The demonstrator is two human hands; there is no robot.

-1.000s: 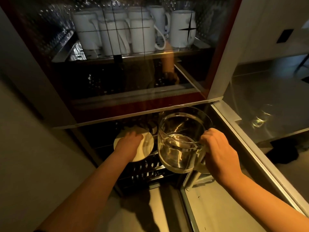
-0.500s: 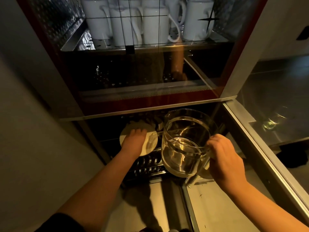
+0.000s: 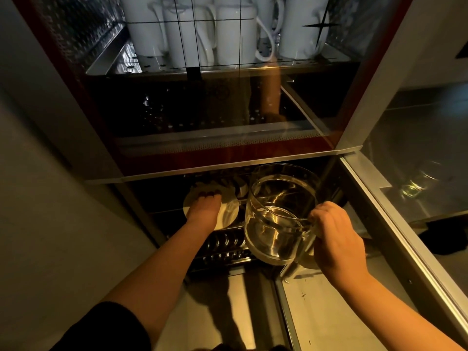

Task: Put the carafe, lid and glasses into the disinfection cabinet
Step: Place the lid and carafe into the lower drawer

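A clear glass carafe [image 3: 278, 214] hangs upright in front of the lower compartment of the disinfection cabinet [image 3: 228, 163]. My right hand [image 3: 336, 236] grips its handle on the right side. A round pale lid [image 3: 228, 214] sits just inside the lower compartment, over the dark wire rack [image 3: 225, 247]. My left hand [image 3: 205, 209] lies on top of the lid, fingers reaching over its far edge. No drinking glasses show directly; a faint reflection of one glints in the open door.
The upper compartment holds several white mugs [image 3: 235, 31] on a metal shelf behind its glass front. The lower glass door [image 3: 395, 203] stands swung open on the right. A grey wall [image 3: 38, 198] runs along the left, and pale floor lies below.
The view has tilted down and moved closer to the cabinet. Both hands, the lid and the carafe have edged a little deeper toward the lower compartment.
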